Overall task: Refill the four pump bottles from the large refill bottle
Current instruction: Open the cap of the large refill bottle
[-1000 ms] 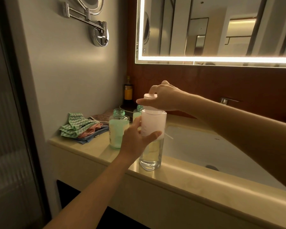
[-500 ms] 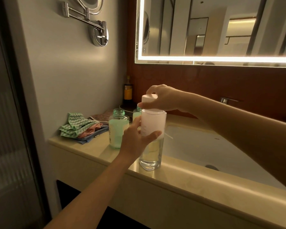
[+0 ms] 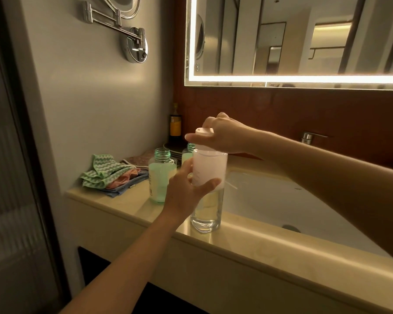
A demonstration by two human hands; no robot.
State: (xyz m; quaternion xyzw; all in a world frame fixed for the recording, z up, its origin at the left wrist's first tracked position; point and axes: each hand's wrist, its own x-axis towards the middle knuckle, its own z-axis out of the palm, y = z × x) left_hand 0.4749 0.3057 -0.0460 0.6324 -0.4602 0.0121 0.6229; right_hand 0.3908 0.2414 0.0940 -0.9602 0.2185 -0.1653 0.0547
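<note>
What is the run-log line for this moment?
left hand: holds clear bottle upright on counter | right hand: grips white pump top | front green bottle, rear green bottle: uncapped

The beige stone countertop [image 3: 127, 198] carried a white basin [image 3: 281, 200] sunk into its right portion. A clear bottle [image 3: 205, 214] fitted with a white pump head [image 3: 204, 131] stood upright on the front ledge just beside the basin's left rim. Behind it to the left stood an uncapped green bottle [image 3: 161, 177] and, further back and partly hidden, a second green bottle [image 3: 187, 154]; folded cloths [image 3: 107, 174] lay stacked at the left end by the wall, and a dark bottle [image 3: 175, 126] with a yellow label stood in the rear corner beside what appeared to be stacked plates [image 3: 171, 148].
</note>
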